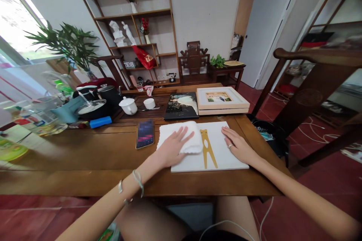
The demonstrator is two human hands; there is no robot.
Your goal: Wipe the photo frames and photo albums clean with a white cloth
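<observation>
A flat white board [223, 158] lies near the table's front edge, with a gold clothes-peg-shaped figure [208, 154] on its face. Over the board's left part is spread a white cloth [166, 131], its edge reaching past the board onto the wood. My left hand [175, 144] rests flat on this cloth, fingers spread, palm down. On the board's right side lies my right hand [236, 144], fingers stretched out and a ring on one of them. Between the two hands the gold figure shows in full.
Left of the cloth lies a phone [145, 134]. Behind the board are a dark photo panel [181, 111] and a white picture frame [198, 99]. A lidded white cup [128, 105], a blue box [100, 122] and a black kettle [109, 96] stand at left. A wooden chair [305, 94] is at right.
</observation>
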